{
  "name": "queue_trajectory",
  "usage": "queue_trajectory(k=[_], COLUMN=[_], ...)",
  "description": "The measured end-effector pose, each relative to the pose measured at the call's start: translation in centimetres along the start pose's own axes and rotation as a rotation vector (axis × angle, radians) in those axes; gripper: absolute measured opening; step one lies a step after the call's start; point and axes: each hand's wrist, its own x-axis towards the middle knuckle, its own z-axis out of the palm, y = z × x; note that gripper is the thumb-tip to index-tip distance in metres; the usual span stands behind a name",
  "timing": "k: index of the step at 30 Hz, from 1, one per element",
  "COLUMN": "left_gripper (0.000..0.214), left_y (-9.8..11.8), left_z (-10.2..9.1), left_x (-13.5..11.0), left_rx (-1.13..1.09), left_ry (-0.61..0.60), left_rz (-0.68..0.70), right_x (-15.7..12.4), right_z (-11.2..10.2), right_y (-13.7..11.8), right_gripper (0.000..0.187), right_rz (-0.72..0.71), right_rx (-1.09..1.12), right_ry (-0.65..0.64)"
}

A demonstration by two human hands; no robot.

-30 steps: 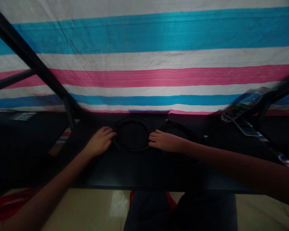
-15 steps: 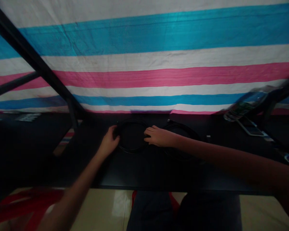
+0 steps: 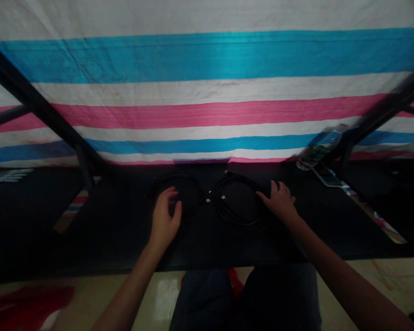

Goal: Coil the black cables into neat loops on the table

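Two coiled black cables lie side by side on a black tabletop. Over the near left part of the left cable coil (image 3: pixel 195 180) is my left hand (image 3: pixel 167 214), its thumb and fingers apart and nothing visible between them. The right cable coil (image 3: pixel 243 222) is a round loop with a light connector end at its top left. At this coil's right edge is my right hand (image 3: pixel 279 200), fingers spread; whether its thumb touches the cable I cannot tell. Small white tags or plugs (image 3: pixel 208 200) show between and inside the coils.
A tilted clear plastic bottle (image 3: pixel 317 149) and a phone (image 3: pixel 327 177) are at the back right, by a dark metal frame bar (image 3: pixel 372 117). A striped sheet (image 3: pixel 207 112) hangs behind the table (image 3: pixel 207 250). Red plastic (image 3: pixel 27 303) is at lower left.
My right hand has moved right, from the left coil to the right coil's far side, and its fingers are spread. My left hand has drawn slightly nearer. The view has shifted right.
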Motion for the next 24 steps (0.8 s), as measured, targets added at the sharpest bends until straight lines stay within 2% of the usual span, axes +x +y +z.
queue_trajectory(k=[3,6,8,12,17,22,24], left_gripper=[0.022,0.026,0.035,0.041,0.036,0.04,0.039], left_y=[3.9,6.1,6.7,6.9,6.2,5.3,5.3], left_z=[3.8,7.7,9.6,10.7,10.9,11.5,11.7], left_x=[-1.5,-3.6,-5.1,-6.7,-6.6,-6.5,-6.4], left_rx=[-0.132,-0.06,0.038,0.159,0.134,0.103,0.083], left_ry=[-0.309,-0.475,-0.529,-0.525,-0.402,-0.338,-0.333], left_rz=[0.04,0.226,0.32,0.375,0.302,0.164,0.138], right_x=[-2.4,-3.7,-3.7,-2.2,-1.1,-1.9,-2.2], right_z=[0.9,2.0,2.8,3.9,4.0,3.1,2.8], right_y=[0.4,0.4,1.2,4.4,7.3,6.9,6.6], right_gripper=[0.085,0.07,0.056,0.047,0.039,0.022,0.023], right_rz=[0.075,0.053,0.009,-0.117,-0.29,-0.214,-0.183], right_rx=[0.024,0.089,0.125,0.273,0.529,0.567,0.588], right_ry=[0.02,-0.037,-0.055,-0.012,0.087,0.386,0.425])
